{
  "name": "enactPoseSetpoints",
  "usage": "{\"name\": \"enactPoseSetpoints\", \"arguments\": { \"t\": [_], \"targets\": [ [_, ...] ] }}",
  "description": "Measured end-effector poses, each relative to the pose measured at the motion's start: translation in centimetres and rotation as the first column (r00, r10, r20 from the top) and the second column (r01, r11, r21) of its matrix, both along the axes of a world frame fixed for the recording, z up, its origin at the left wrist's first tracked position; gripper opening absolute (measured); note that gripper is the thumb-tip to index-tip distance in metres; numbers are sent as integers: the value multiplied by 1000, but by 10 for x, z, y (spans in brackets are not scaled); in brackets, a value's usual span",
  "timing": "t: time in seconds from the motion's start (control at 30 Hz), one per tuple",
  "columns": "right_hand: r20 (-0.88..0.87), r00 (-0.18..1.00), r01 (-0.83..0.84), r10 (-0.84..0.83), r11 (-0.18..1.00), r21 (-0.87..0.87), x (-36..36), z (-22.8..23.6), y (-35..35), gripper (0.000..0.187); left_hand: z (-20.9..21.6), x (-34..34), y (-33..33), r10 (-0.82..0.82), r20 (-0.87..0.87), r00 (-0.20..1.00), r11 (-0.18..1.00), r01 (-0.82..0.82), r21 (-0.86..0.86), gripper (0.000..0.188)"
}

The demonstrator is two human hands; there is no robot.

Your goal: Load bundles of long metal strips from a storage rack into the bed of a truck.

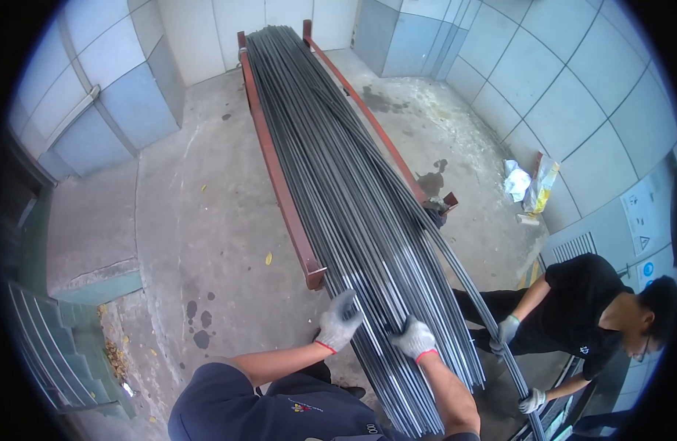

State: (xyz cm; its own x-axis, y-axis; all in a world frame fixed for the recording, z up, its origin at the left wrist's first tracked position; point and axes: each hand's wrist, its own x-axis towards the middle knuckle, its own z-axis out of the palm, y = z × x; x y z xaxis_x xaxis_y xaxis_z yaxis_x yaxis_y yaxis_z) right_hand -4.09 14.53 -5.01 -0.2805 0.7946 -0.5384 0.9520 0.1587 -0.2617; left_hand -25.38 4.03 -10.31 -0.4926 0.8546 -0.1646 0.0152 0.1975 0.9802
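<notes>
A long bundle of dark metal rods [338, 169] lies lengthwise in front of me, its near ends reaching down toward my body. My left hand [340, 323], in a pale knitted glove with a red cuff, is at the bundle's left edge, thumb and fingers apart beside the outer rods. My right hand [415, 339], gloved the same way, rests over the middle of the bundle with its fingers curled onto rods; how many it grips is hidden. At the right, a co-worker [599, 316] in black holds a few separate rods [509, 360] with both gloved hands.
A reddish steel rack [279, 184] with upright end posts carries the bundle. White bags [516, 180] and a yellow-and-white sack [542, 184] lie by the right wall. Steps with a railing [48, 345] stand at the left. Wet patches [200, 323] mark the concrete floor.
</notes>
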Motion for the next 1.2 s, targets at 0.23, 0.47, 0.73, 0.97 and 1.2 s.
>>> {"name": "enactPoseSetpoints", "arguments": {
  "t": [0.23,0.47,0.73,0.97,1.2],
  "targets": [
    [-573,796,470,-197,798,378,-12,107,31,26,24,25,31,-251,-99,963,960,261,100,55],
    [-354,641,763,-681,614,200,74,57,-138,30,-13,71,44,-626,-123,770,759,638,132,51],
    [-316,128,989,-940,145,-29,107,46,-352,43,-27,167,-10,-929,-15,369,358,910,211,47],
    [-411,-108,979,-905,-168,111,111,30,-509,48,11,241,-108,-983,-184,21,-14,982,188,40],
    [-440,-224,531,-869,-488,693,201,64,-708,53,20,319,-259,-977,-98,-189,-210,932,295,35]
  ]
}}
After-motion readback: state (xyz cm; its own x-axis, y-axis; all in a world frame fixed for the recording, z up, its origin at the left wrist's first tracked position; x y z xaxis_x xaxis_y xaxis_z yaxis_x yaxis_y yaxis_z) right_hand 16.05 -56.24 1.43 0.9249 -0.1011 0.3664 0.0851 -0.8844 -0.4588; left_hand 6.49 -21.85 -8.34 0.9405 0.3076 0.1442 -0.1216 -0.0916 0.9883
